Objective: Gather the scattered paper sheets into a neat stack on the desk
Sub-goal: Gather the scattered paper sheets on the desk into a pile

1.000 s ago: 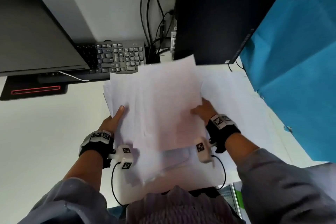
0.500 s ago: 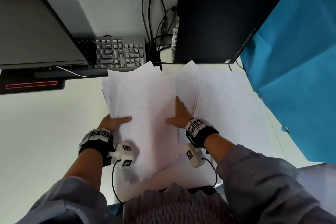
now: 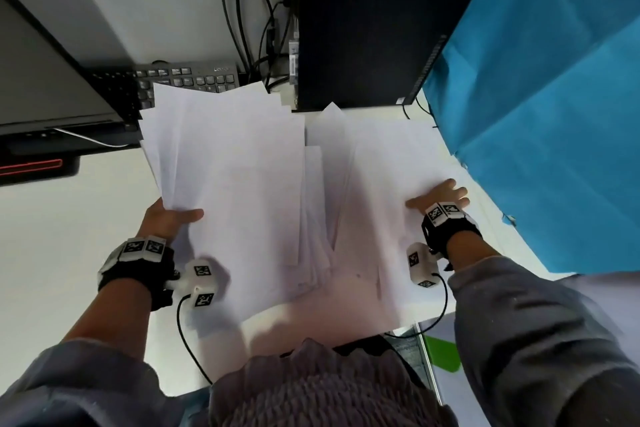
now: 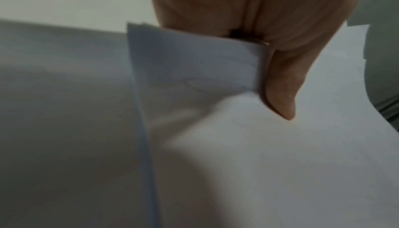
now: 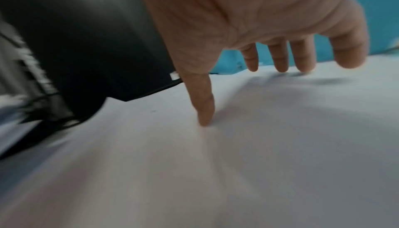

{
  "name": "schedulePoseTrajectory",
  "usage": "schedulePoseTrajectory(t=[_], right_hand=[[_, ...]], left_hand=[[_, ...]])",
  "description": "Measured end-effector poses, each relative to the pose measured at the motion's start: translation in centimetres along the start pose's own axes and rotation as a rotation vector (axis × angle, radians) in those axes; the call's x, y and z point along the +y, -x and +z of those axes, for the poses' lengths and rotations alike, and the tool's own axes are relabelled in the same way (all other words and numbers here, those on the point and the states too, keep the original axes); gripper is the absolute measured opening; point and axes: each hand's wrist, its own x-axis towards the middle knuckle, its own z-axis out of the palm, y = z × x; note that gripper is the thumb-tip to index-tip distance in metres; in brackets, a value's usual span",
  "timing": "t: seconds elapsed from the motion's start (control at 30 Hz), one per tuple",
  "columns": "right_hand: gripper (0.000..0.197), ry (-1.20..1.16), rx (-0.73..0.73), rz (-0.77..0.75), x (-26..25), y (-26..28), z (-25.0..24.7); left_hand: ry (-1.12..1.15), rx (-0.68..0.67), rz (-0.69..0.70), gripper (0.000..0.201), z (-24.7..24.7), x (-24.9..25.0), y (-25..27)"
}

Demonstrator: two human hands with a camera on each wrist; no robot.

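1. Nearest to me, my grey sleeves (image 3: 540,340) come in from both sides, each wrist wearing a black band with a small white camera block on a thin cable.
2. My left hand (image 3: 166,220) grips the near-left corner of a fanned bundle of paper sheets (image 3: 235,177). In the left wrist view the thumb (image 4: 280,85) lies on top of the sheets and the other fingers are hidden beneath them, so the sheets are pinched between them.
3. That bundle is uneven, with its far corners splayed and its far end lifted over the keyboard (image 3: 187,78).
4. My right hand (image 3: 440,196) is spread open on the loose sheets (image 3: 391,163) lying flat on the right side of the desk (image 3: 62,246). In the right wrist view the thumb (image 5: 204,105) touches the paper with its tip, and the four fingers (image 5: 278,57) reach down to the paper near its far edge. It has hold of nothing.
5. Between my hands, more sheets overlap at mixed angles, some reaching the near desk edge.
6. To the left, beyond the bundle, a dark monitor (image 3: 45,73) stands on a black base with a red stripe.
7. Farther back, right of the keyboard, a black computer tower (image 3: 367,24) stands with cables (image 3: 242,17) hanging beside it.
8. On the far right, a blue cloth (image 3: 547,107) hangs close to the desk's right edge, just beyond my right hand.
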Motion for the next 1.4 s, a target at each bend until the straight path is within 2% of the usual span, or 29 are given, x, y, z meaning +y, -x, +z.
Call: schedulePoseTrajectory(t=[0.13, 0.23, 0.33, 0.43, 0.5, 0.57, 0.63, 0.8, 0.87, 0.97, 1.03, 1.2, 1.4], right_hand=[[0.133, 0.047, -0.064, 0.154, 4.1, -2.2, -0.8], [0.139, 0.058, -0.123, 0.171, 4.9, -2.6, -0.9], [0.132, -0.044, -0.182, 0.159, 5.1, -2.6, -0.9], [0.115, -0.17, -0.084, 0.115, 4.8, -2.3, -1.2], [0.086, -0.196, 0.019, 0.054, 4.2, -2.3, -1.6], [0.049, -0.223, 0.055, -0.02, 3.8, -2.4, -2.2], [0.032, -0.3, 0.034, -0.059, 3.4, -2.4, -3.0], [0.043, -0.57, -0.085, -0.028, 3.8, -2.5, -2.4], [0.058, -0.604, -0.111, 0.004, 3.8, -2.6, -1.4], [0.097, -0.372, -0.108, 0.073, 3.2, -2.2, -0.9], [0.106, -0.274, -0.117, 0.074, 2.8, -2.3, -1.1], [0.068, -0.441, -0.258, -0.049, 2.0, -2.4, -1.3], [0.051, -0.406, -0.178, -0.122, 0.9, -1.4, -1.1]], left_hand=[[-0.037, 0.013, 0.006, 0.05, 0.1, -0.1, -0.3], [-0.067, 0.038, -0.009, 0.053, 0.2, -0.3, -0.3], [-0.058, 0.047, -0.013, 0.054, 0.4, -0.3, -0.2], [-0.059, 0.056, -0.009, 0.054, 0.5, -0.1, 0.1], [-0.074, 0.057, -0.001, 0.054, 0.6, 0.1, 0.3], [-0.083, 0.06, 0.0, 0.054, 0.6, 0.1, 0.3], [-0.096, 0.07, -0.001, 0.054, 0.6, 0.0, 0.3], [-0.16, 0.094, 0.021, 0.051, 0.8, -0.1, 0.2], [-0.206, 0.104, 0.033, 0.05, 0.9, -0.2, -0.1], [-0.265, 0.125, 0.045, 0.05, 1.2, -0.3, -0.2], [-0.299, 0.138, 0.042, 0.05, 1.4, -0.4, -0.3], [-0.285, 0.128, 0.03, 0.049, 1.7, -0.5, -0.2], [-0.284, 0.118, 0.014, 0.051, 1.6, -0.3, -0.1]])
